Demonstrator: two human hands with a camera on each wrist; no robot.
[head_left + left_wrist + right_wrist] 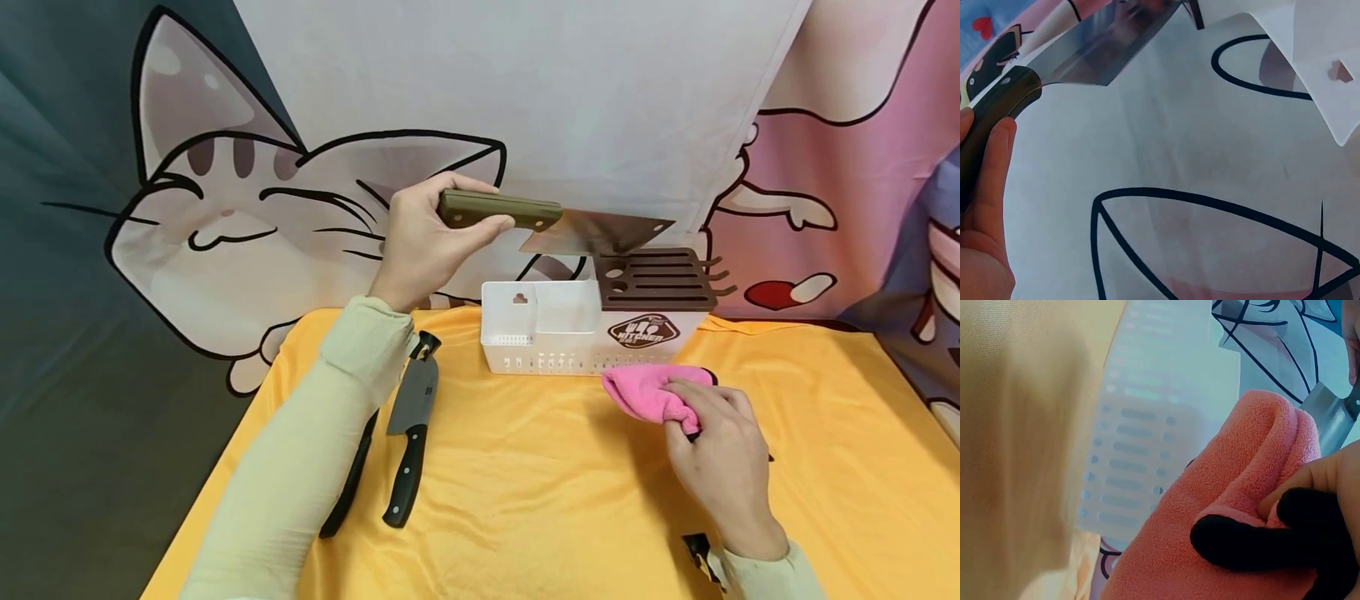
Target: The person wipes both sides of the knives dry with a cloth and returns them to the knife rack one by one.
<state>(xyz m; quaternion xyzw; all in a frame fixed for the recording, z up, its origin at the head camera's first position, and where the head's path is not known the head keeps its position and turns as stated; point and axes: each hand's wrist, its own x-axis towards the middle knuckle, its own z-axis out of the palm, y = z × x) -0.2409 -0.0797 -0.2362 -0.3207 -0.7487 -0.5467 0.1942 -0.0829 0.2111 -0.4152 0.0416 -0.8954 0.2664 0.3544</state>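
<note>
My left hand [431,242] grips the olive-green handle of a cleaver [600,232], whose broad blade points right. In the left wrist view, thumb and fingers lie around the cleaver's handle [1007,100]. The blade is just above the brown slotted top [656,279] of a white knife holder [540,354]; whether they touch, I cannot tell. In front of the holder, my right hand [723,462] pinches a folded pink cloth [648,393]. The right wrist view shows the cloth [1229,475] bunched between the fingers, with black edging or fabric over part of them.
On the yellow tablecloth [517,483], a black-handled kitchen knife [408,450] lies at the left. A dark, long object [352,483] beside it is partly behind my left sleeve. Near my right wrist is a small black item [697,546]. A cat-print curtain [225,200] hangs behind.
</note>
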